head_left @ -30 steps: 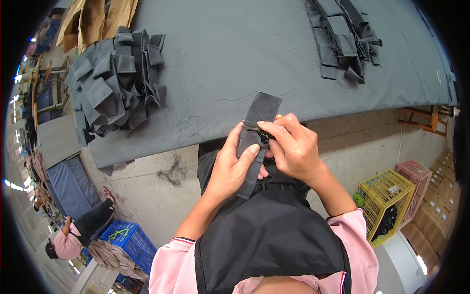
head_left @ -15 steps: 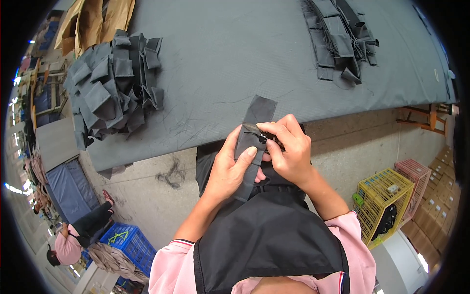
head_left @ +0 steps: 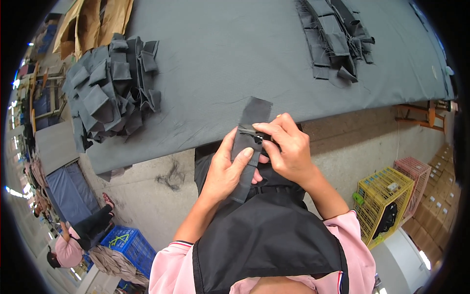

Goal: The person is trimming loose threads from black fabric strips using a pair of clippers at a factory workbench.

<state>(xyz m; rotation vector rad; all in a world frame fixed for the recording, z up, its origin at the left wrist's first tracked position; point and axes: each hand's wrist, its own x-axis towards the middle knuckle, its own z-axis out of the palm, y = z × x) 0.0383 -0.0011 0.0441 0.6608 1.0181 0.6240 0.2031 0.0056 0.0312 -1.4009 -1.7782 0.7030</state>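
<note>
Gripping 1 dark fabric strip [head_left: 248, 147], both hands [head_left: 259, 157] clenched, just off table edge [head_left: 147, 147], open floor [head_left: 147, 206] below

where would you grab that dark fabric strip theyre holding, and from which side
Grip the free upper end of the dark fabric strip, coming from above on the table side. That end sticks up flat and bare past both hands, over the grey table. The left hand covers the lower half and the right hand pinches the middle from the right, so those parts are taken.

On the table [head_left: 235, 59], a fabric heap [head_left: 110, 90] lies left, stacked pieces [head_left: 335, 41] right, crates [head_left: 391, 196] below right.
</note>
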